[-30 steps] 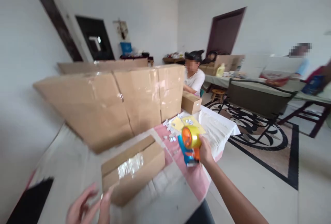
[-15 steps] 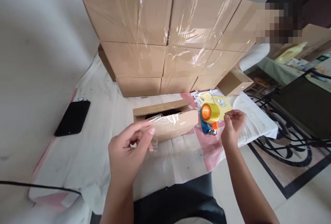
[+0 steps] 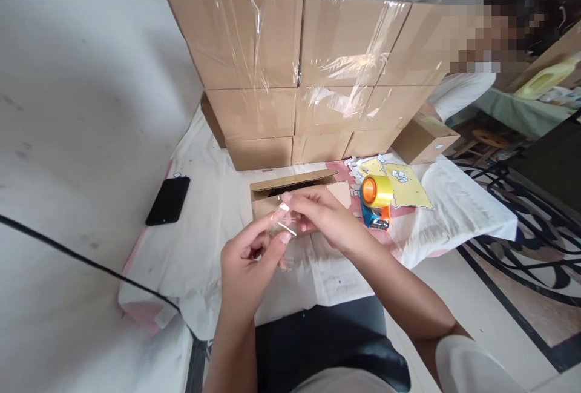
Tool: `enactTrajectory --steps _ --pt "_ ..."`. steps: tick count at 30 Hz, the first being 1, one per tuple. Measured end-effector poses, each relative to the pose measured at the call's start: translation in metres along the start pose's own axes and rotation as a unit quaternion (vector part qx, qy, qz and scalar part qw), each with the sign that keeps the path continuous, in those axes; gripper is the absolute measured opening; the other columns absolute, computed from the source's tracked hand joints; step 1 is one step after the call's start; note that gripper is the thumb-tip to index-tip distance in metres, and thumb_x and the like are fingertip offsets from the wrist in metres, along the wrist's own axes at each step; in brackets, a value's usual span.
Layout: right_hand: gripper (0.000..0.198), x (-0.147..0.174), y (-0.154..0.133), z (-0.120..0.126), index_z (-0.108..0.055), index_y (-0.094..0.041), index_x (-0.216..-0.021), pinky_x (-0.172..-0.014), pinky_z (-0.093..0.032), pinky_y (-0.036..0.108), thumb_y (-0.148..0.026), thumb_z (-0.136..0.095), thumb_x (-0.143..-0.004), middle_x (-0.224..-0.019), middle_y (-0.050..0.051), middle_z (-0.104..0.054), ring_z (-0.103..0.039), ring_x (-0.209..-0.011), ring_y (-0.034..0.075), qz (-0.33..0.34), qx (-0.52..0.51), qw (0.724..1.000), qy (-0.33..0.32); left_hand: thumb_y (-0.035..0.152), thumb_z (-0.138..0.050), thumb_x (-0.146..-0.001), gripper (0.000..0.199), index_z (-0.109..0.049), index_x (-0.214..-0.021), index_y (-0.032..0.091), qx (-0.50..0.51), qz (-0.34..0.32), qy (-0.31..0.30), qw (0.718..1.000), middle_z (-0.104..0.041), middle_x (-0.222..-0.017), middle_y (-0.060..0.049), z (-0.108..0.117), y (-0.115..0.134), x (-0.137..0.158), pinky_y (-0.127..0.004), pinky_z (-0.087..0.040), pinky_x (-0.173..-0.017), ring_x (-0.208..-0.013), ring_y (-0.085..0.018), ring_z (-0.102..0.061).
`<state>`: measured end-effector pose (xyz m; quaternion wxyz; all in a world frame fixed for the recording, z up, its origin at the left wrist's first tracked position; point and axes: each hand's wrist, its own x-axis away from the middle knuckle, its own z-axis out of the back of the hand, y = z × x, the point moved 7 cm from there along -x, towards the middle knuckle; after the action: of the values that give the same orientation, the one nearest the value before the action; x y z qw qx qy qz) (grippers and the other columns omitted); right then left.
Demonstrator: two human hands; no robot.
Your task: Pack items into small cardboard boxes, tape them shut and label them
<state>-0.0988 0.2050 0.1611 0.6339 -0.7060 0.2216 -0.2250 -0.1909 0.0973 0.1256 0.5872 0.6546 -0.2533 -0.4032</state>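
Observation:
A short strip of clear packing tape point(image 3: 285, 227) is stretched between my hands, with light glinting on it. My left hand point(image 3: 249, 263) pinches its lower left side between thumb and fingers. From the right, my right hand point(image 3: 325, 216) has its fingertips closed on the upper edge of the same strip. Just behind both hands lies a small cardboard box point(image 3: 260, 206), its top flap partly raised over a dark gap; my right hand covers much of its front. Beside the box stands a tape dispenser point(image 3: 376, 218) with a yellow roll and blue and orange parts.
Stacked, taped cardboard boxes point(image 3: 254, 108) rise at the back of the cloth-covered table point(image 3: 209, 199). A black phone point(image 3: 167, 200) lies left. Yellow printed sheets point(image 3: 408, 186) and paper scraps lie right. Beyond, a person's sleeve point(image 3: 467, 91) shows near another box point(image 3: 424, 138).
My right hand has moved left from beside the tape dispenser to the tape strip in my left hand and taken hold of it. The camera view has shifted.

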Motion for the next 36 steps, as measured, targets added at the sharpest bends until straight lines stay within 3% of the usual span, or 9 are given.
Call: enactTrajectory --steps 6,10,13,17,21,25,31,33,36 --pt "0.025 0.008 -0.009 0.007 -0.069 -0.017 -0.078 -0.046 -0.026 0.023 -0.035 -0.059 -0.091 -0.059 -0.004 -0.052 -0.04 -0.047 0.008 0.038 -0.015 0.999 0.026 0.031 -0.073 -0.086 0.034 -0.073 -0.12 0.032 0.014 0.019 -0.022 0.999 -0.058 -0.051 0.01 -0.01 -0.007 0.011 -0.022 -0.043 -0.053 -0.047 -0.007 -0.053" --pt "0.02 0.021 -0.016 0.013 -0.072 -0.017 -0.088 -0.051 -0.033 0.024 -0.029 -0.055 -0.09 -0.068 -0.002 -0.058 -0.044 -0.054 0.009 0.098 0.038 0.994 0.018 0.037 -0.073 -0.086 0.039 -0.071 -0.123 0.029 0.122 0.068 -0.055 0.989 -0.048 -0.045 0.01 -0.018 -0.015 0.012 -0.021 -0.038 -0.05 -0.043 -0.005 -0.045" --pt "0.015 0.028 -0.016 0.013 -0.071 -0.018 -0.085 -0.058 -0.039 0.025 -0.025 -0.059 -0.09 -0.077 0.0 -0.063 -0.049 -0.061 0.01 0.14 0.073 0.987 0.008 0.042 -0.072 -0.086 0.041 -0.071 -0.124 0.027 0.217 0.104 -0.08 0.967 -0.039 -0.039 0.011 -0.024 -0.023 0.012 -0.02 -0.03 -0.047 -0.04 -0.004 -0.033" --pt "0.014 0.029 -0.015 0.015 -0.068 -0.018 -0.078 -0.068 -0.046 0.027 -0.027 -0.067 -0.09 -0.075 0.0 -0.064 -0.058 -0.072 0.013 0.185 0.093 0.977 0.045 0.043 -0.074 -0.084 0.042 -0.071 -0.123 0.027 0.277 0.123 -0.077 0.95 -0.035 -0.038 0.012 -0.026 -0.026 0.014 -0.021 -0.026 -0.049 -0.043 -0.004 -0.026" --pt "0.017 0.03 -0.015 0.019 -0.067 -0.019 -0.079 -0.063 -0.045 0.028 -0.032 -0.068 -0.09 -0.074 0.0 -0.063 -0.056 -0.067 0.013 0.198 0.118 0.97 0.078 0.045 -0.075 -0.083 0.04 -0.073 -0.12 0.029 0.294 0.127 -0.075 0.944 -0.032 -0.037 0.012 -0.029 -0.022 0.015 -0.022 -0.027 -0.052 -0.043 -0.004 -0.024" --pt "0.018 0.031 -0.016 0.017 -0.07 -0.02 -0.095 -0.061 -0.046 0.027 -0.036 -0.072 -0.086 -0.071 -0.002 -0.061 -0.057 -0.065 0.013 0.198 0.105 0.973 0.06 0.048 -0.078 -0.079 0.041 -0.075 -0.115 0.03 0.308 0.139 -0.073 0.938 -0.03 -0.035 0.013 -0.033 -0.019 0.015 -0.023 -0.029 -0.053 -0.042 -0.005 -0.022" --pt "0.02 0.026 -0.014 0.017 -0.073 -0.019 -0.088 -0.051 -0.046 0.024 -0.039 -0.07 -0.09 -0.07 -0.001 -0.066 -0.055 -0.052 0.01 0.217 0.124 0.965 0.076 0.047 -0.08 -0.077 0.039 -0.076 -0.11 0.026 0.319 0.15 -0.081 0.932 -0.033 -0.035 0.013 -0.036 -0.017 0.015 -0.024 -0.025 -0.053 -0.04 -0.004 -0.019" --pt "0.019 0.024 -0.016 0.022 -0.076 -0.021 -0.092 -0.049 -0.047 0.025 -0.039 -0.069 -0.091 -0.07 -0.001 -0.07 -0.056 -0.049 0.01 0.24 0.164 0.954 0.076 0.044 -0.078 -0.079 0.03 -0.077 -0.101 0.024 0.31 0.167 -0.09 0.932 -0.031 -0.036 0.013 -0.037 -0.019 0.016 -0.025 -0.02 -0.051 -0.04 -0.003 -0.016" --pt "0.012 0.026 -0.026 0.032 -0.08 -0.024 -0.092 -0.065 -0.056 0.03 -0.032 -0.071 -0.091 -0.086 0.003 -0.079 -0.071 -0.067 0.016 0.334 0.261 0.903 0.067 0.038 -0.074 -0.083 0.019 -0.073 -0.09 0.021 0.278 0.194 -0.114 0.934 -0.032 -0.04 0.013 -0.042 -0.025 0.021 -0.026 -0.015 -0.052 -0.04 -0.002 -0.015"
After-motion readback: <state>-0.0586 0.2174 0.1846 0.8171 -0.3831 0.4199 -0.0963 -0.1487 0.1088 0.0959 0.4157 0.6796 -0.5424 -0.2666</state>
